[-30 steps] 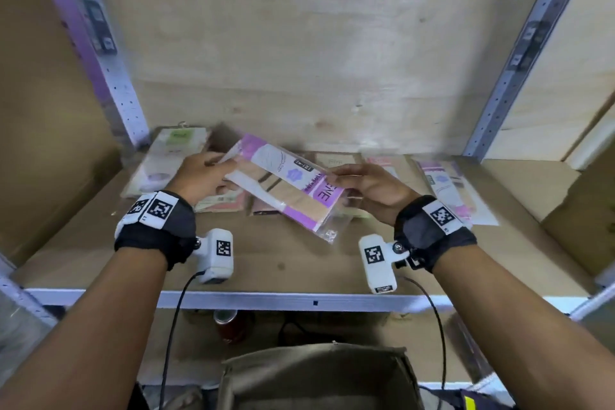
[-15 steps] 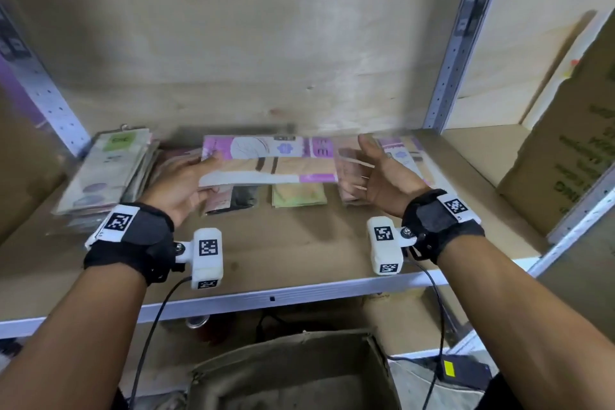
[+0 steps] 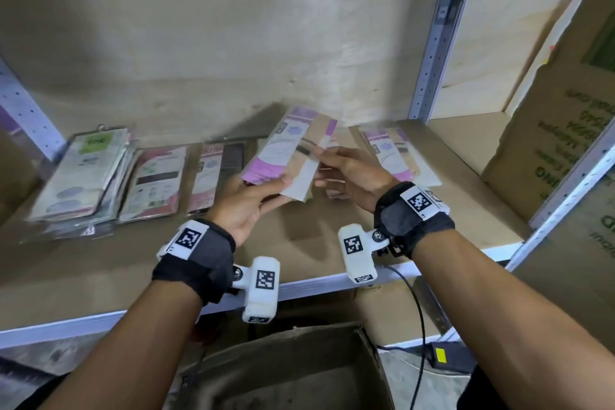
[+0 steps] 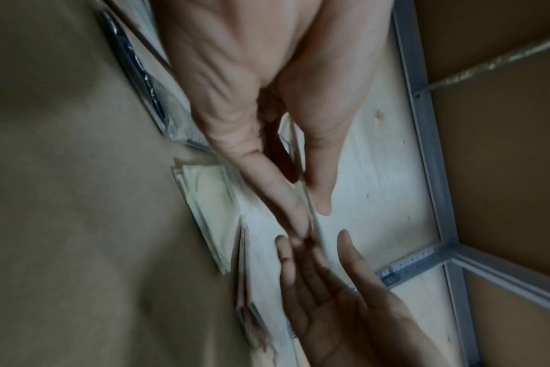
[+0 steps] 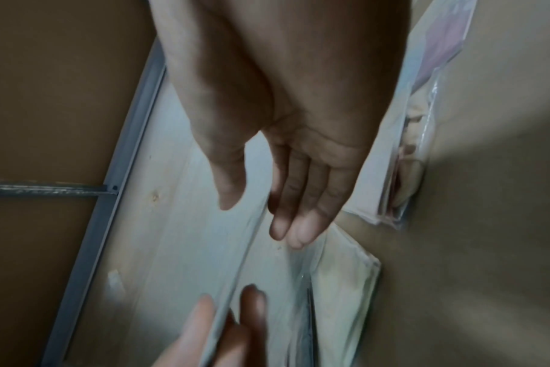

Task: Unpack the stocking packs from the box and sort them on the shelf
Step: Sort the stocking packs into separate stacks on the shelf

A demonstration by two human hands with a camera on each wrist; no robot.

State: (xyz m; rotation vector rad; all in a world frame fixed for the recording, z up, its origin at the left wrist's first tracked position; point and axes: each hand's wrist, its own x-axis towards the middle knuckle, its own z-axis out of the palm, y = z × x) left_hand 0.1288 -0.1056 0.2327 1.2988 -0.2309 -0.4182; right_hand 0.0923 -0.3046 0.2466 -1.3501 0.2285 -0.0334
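— What lay around the fingers?

— Beyond them, on the shelf (image 3: 299, 236), packs lay flat in a row: a stack of packs (image 3: 83, 176) with a green label far to the left of the left hand (image 3: 246, 206), a pink pack (image 3: 156, 183) nearer it, and a dark-fronted pack (image 3: 218, 176) just behind the knuckles. A purple-topped pack (image 3: 396, 156) lay just past the right hand (image 3: 352, 173), with a printed carton (image 3: 559, 130) well off to that side. A metal upright (image 3: 436, 33) rose behind.

— And the containers?

— The cardboard box (image 3: 286, 373) sat below the wrists, under the shelf edge, top open; its contents could not be made out.

— The fingers themselves?

— The left thumb and fingers pinched the near end of the stocking pack (image 3: 289, 153), which was held tilted above the shelf between both hands. The right fingers (image 5: 298, 223) were nearly straight against its far edge, thumb on the other face; whether they truly gripped it, I couldn't tell.
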